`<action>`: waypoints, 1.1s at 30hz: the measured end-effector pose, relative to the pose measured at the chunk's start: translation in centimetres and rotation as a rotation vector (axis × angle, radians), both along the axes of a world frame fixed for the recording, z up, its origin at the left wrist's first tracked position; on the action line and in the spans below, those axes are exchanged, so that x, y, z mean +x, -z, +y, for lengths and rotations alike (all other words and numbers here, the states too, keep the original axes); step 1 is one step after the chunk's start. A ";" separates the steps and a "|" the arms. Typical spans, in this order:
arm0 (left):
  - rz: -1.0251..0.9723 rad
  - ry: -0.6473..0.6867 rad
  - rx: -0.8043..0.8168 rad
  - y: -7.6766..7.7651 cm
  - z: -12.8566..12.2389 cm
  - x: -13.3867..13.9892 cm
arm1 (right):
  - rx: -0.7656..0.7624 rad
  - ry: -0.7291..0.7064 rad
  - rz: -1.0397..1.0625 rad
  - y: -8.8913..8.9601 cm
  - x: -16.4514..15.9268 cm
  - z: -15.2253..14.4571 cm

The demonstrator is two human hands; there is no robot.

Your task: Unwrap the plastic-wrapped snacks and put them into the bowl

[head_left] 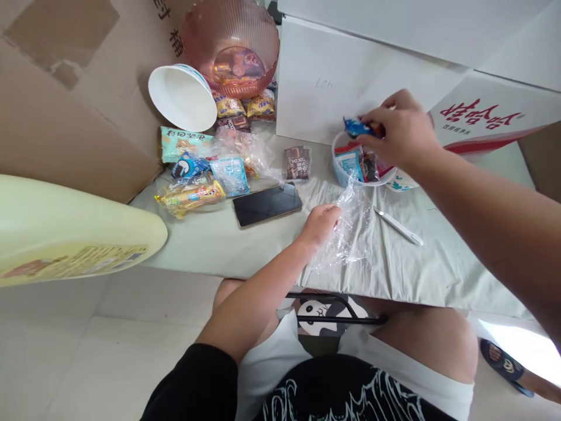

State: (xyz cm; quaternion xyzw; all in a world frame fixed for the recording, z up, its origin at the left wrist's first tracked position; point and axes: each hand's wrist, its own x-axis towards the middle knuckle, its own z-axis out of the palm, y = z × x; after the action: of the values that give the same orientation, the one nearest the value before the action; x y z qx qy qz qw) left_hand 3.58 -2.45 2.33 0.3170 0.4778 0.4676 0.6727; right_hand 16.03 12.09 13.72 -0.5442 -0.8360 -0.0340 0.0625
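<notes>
We work at a table [245,251] covered with cloth, and a large white box [315,111] closes its back edge, so the arms should come in from the front edge only. The pink bowl [219,35] stands toward the back edge, left of this box, and we judge it well out of the way. The tub [338,171] stands just before the box, right of the middle, with several packets inside; because it looks light, we should not press on its rim. The bag [350,234], clear and crumpled, spreads from the tub toward the front edge. Our left hand [322,225] is closed tightly on it; we do well to hold the loose film low, so that it does not cover the tub's mouth. The phone [268,204] lies left of this hand, not touching it. The knife [398,225], as it seems to be, lies right of the bag with its tip pointing toward it, therefore we should mind the fingers there. Our right hand [401,131] pinches the blue packet [355,127] above the tub's back rim; a light grip at its end, we think, will spare the wrapper.
</notes>
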 end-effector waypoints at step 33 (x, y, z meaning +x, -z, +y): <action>-0.070 -0.009 -0.040 -0.9 -0.1 0.1 | -0.229 0.536 0.172 -2.7 4.1 -2.5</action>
State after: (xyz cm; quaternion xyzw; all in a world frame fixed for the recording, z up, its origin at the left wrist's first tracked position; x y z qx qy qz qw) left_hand 3.69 -2.58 3.22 0.2849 0.4644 0.4718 0.6932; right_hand 20.13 9.57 16.46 -0.7498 -0.6525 0.0914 0.0600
